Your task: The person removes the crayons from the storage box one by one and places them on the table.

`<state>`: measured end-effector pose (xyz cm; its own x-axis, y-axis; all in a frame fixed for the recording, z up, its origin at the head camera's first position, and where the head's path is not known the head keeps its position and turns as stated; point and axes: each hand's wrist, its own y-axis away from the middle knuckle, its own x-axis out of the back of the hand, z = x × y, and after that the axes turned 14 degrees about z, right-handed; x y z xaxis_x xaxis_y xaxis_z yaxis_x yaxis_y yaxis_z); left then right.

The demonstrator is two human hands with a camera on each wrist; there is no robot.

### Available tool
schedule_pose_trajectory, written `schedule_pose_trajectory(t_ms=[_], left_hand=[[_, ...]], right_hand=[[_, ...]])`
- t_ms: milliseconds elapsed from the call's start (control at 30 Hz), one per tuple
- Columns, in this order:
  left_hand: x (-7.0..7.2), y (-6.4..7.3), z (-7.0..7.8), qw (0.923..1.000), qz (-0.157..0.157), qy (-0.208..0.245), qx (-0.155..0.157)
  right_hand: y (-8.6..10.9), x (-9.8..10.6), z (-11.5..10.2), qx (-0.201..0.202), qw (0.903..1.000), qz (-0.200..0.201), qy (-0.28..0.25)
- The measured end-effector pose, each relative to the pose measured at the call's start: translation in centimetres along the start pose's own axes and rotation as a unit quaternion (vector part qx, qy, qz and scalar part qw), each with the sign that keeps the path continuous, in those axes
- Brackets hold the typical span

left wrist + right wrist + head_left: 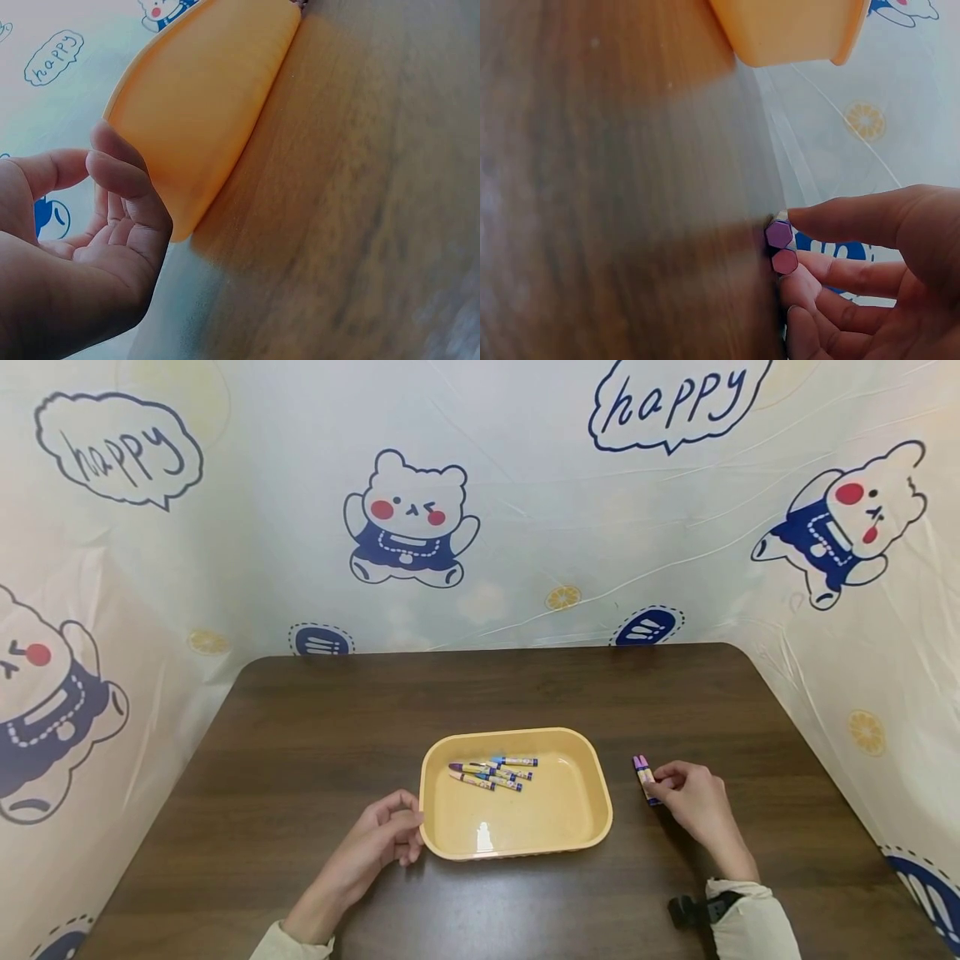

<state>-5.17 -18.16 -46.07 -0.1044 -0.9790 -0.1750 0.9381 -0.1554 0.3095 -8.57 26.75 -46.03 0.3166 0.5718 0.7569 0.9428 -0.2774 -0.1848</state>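
A yellow tray [517, 852] lies on the table with several crayons [513, 774] loosely grouped in its left half. At the tray's left edge, my left hand [378, 835] pinches the rim between thumb and fingers; the left wrist view shows the fingertips against the tray's outer wall [202, 97]. To the right of the tray, my right hand [693, 797] holds a pair of crayons [643, 777] side by side, pink and purple at the tips. Their purple and pink flat ends [779, 234] face the right wrist camera, close by the thumb.
The dark wooden table [337, 710] has rounded far corners. A pale sheet [525, 527] printed with bears and "happy" bubbles hangs behind it and along both sides. A black strap [701, 910] circles the right wrist.
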Motion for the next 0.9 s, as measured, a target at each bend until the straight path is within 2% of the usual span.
schedule_pose_trajectory(t_ms=[200, 567, 733, 900], left_hand=[[0.1, 0.0, 0.0, 1.0, -0.003, 0.0, -0.003], [0.1, 0.0, -0.1, 0.9999, -0.006, 0.002, -0.008], [0.1, 0.0, -0.2, 0.9999, -0.005, 0.005, -0.008], [0.1, 0.0, -0.2, 1.0, 0.0, 0.005, -0.005]], right_hand=[[0.2, -0.1, -0.5, -0.014, 0.9999, -0.008, 0.003], [0.2, 0.2, -0.7, -0.008, 0.9999, -0.001, 0.013], [0.3, 0.4, -1.2, 0.009, 0.9998, 0.016, 0.013], [0.3, 0.5, -2.0, 0.041, 0.9982, 0.042, -0.014]])
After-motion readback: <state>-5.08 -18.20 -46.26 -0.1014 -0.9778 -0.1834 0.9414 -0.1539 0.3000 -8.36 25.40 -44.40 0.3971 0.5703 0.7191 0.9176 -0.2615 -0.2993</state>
